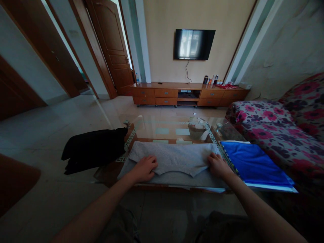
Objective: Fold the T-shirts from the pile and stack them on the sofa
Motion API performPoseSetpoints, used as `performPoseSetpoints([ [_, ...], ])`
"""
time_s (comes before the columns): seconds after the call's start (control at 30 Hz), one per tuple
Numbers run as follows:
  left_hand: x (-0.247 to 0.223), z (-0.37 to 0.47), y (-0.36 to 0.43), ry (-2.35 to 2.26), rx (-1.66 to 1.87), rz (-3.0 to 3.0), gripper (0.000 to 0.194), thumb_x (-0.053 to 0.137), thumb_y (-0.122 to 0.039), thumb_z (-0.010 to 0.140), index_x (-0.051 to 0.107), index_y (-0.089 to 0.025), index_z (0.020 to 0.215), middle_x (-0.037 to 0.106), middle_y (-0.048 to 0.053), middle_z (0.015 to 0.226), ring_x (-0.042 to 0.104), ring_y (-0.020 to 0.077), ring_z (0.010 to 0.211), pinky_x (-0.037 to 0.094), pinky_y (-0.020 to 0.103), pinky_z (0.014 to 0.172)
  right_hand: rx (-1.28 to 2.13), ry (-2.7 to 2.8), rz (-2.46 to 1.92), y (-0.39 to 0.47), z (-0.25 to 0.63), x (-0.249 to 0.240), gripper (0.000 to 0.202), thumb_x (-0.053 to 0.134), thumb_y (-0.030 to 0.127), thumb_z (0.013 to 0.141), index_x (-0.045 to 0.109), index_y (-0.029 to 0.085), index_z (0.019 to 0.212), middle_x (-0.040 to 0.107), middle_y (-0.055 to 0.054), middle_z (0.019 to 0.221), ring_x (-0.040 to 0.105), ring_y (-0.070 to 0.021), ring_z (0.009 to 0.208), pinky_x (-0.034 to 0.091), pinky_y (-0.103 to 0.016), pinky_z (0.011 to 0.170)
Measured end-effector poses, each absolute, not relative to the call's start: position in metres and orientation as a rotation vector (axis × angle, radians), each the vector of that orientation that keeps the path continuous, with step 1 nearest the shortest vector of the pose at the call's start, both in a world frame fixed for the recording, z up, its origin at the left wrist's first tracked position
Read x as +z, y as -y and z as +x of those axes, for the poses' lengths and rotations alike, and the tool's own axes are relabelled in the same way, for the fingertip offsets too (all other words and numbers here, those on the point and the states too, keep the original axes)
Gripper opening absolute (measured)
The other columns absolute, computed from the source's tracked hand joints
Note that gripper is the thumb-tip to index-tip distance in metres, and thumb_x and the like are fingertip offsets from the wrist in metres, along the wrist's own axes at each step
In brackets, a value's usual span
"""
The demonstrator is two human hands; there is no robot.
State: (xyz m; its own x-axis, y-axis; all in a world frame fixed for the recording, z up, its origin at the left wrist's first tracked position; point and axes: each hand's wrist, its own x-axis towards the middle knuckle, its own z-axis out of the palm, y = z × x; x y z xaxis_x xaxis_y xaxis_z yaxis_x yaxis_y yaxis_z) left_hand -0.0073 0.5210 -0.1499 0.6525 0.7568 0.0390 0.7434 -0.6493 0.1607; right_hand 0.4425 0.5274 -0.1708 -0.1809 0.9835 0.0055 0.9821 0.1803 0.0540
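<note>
A grey shirt [177,157] lies folded on the glass coffee table [174,118], with a curved edge towards me. My left hand [145,168] is at its left part, fingers curled and closed on the cloth. At the right edge of the same shirt, my right hand [218,164] pinches the fabric; its fingertips are partly hidden. To the left, a folded black cloth item [96,146] hangs over the table's side. On the right lies a folded blue garment [255,165] with a white edge showing beneath it.
A flowered sofa [268,118] runs along the right side. Beyond the table stands a long wooden TV cabinet [165,92] with bottles [212,80] on top. A television [194,44] hangs above it. A wooden door [110,47] is at the back left.
</note>
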Motion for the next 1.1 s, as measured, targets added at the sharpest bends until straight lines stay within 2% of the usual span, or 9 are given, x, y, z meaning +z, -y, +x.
performPoseSetpoints([
  [0.1, -0.153, -0.005, -0.525, -1.235, 0.104, 2.731, 0.008, 0.063, -0.018, 0.071, 0.059, -0.022, 0.076, 0.060, 0.008, 0.108, 0.056, 0.0273, 0.103, 0.047, 0.041, 0.087, 0.088, -2.350, 1.960, -0.529, 0.436, -0.171, 0.020, 0.053, 0.013, 0.086, 0.070, 0.019, 0.096, 0.060, -0.016, 0.119, 0.054, -0.0338, 0.114, 0.039, -0.050, 0.093],
  [0.17, -0.155, -0.001, -0.533, -1.271, 0.124, 2.710, 0.004, 0.059, -0.018, 0.077, 0.059, -0.022, 0.076, 0.061, 0.008, 0.102, 0.058, 0.0256, 0.098, 0.047, 0.040, 0.084, 0.137, -2.317, 1.987, -0.536, 0.430, -0.169, 0.019, 0.053, 0.016, 0.088, 0.071, 0.019, 0.092, 0.063, -0.016, 0.114, 0.056, -0.0349, 0.113, 0.036, -0.055, 0.097],
  [0.27, -0.159, 0.011, -0.551, -1.431, 0.269, 2.664, 0.020, 0.045, -0.019, 0.092, 0.064, -0.023, 0.095, 0.064, 0.008, 0.105, 0.060, 0.0229, 0.092, 0.048, 0.039, 0.085, 0.187, -2.325, 2.096, -0.553, 0.417, -0.164, 0.028, 0.045, 0.019, 0.096, 0.072, 0.019, 0.101, 0.066, -0.016, 0.113, 0.059, -0.0322, 0.110, 0.038, -0.051, 0.097],
  [0.37, -0.167, 0.022, -0.574, -1.547, 0.452, 2.638, 0.033, 0.036, -0.023, 0.100, 0.061, -0.023, 0.122, 0.061, 0.010, 0.129, 0.060, 0.0236, 0.111, 0.046, 0.040, 0.099, 0.176, -2.446, 2.138, -0.573, 0.402, -0.166, 0.040, 0.038, 0.019, 0.099, 0.065, 0.021, 0.128, 0.061, -0.016, 0.131, 0.057, -0.0283, 0.118, 0.041, -0.044, 0.100],
  [0.47, -0.182, 0.023, -0.593, -1.629, 0.495, 2.615, 0.044, 0.043, -0.036, 0.101, 0.051, -0.023, 0.143, 0.047, 0.011, 0.154, 0.045, 0.0278, 0.139, 0.033, 0.045, 0.116, 0.138, -2.444, 2.156, -0.585, 0.395, -0.178, 0.051, 0.040, 0.037, 0.102, 0.046, 0.031, 0.152, 0.039, -0.013, 0.159, 0.038, -0.0355, 0.141, 0.032, -0.059, 0.110],
  [0.57, -0.200, 0.011, -0.603, -1.693, 0.420, 2.560, 0.061, 0.046, -0.053, 0.099, 0.040, -0.027, 0.154, 0.038, 0.010, 0.163, 0.031, 0.0307, 0.150, 0.022, 0.050, 0.122, 0.052, -2.293, 2.243, -0.589, 0.398, -0.196, 0.062, 0.033, 0.064, 0.100, 0.031, 0.044, 0.159, 0.021, -0.008, 0.169, 0.018, -0.0457, 0.149, 0.020, -0.079, 0.106],
  [0.8, -0.212, -0.014, -0.607, -1.680, 0.374, 2.528, 0.070, 0.044, -0.067, 0.095, 0.036, -0.033, 0.157, 0.032, 0.007, 0.166, 0.025, 0.0305, 0.154, 0.019, 0.051, 0.122, -0.002, -2.129, 2.386, -0.593, 0.414, -0.212, 0.077, 0.027, 0.082, 0.091, 0.029, 0.045, 0.160, 0.011, -0.007, 0.172, 0.003, -0.0547, 0.150, 0.016, -0.084, 0.101],
  [0.97, -0.205, 0.016, -0.608, -1.788, 0.476, 2.519, 0.052, 0.040, -0.054, 0.100, 0.053, -0.026, 0.143, 0.048, 0.012, 0.155, 0.035, 0.0307, 0.148, 0.018, 0.052, 0.123, 0.067, -2.216, 2.365, -0.596, 0.387, -0.204, 0.077, 0.029, 0.072, 0.097, 0.038, 0.028, 0.159, 0.015, -0.011, 0.171, 0.005, -0.0467, 0.153, 0.002, -0.076, 0.112],
  [1.1, -0.203, 0.064, -0.610, -1.698, 0.587, 2.575, 0.049, 0.034, -0.042, 0.103, 0.054, -0.018, 0.141, 0.050, 0.015, 0.152, 0.037, 0.0279, 0.147, 0.020, 0.046, 0.125, -0.037, -2.587, 2.070, -0.601, 0.321, -0.195, 0.073, 0.024, 0.060, 0.103, 0.027, 0.019, 0.163, 0.017, -0.009, 0.170, 0.010, -0.0318, 0.157, 0.002, -0.060, 0.123],
])
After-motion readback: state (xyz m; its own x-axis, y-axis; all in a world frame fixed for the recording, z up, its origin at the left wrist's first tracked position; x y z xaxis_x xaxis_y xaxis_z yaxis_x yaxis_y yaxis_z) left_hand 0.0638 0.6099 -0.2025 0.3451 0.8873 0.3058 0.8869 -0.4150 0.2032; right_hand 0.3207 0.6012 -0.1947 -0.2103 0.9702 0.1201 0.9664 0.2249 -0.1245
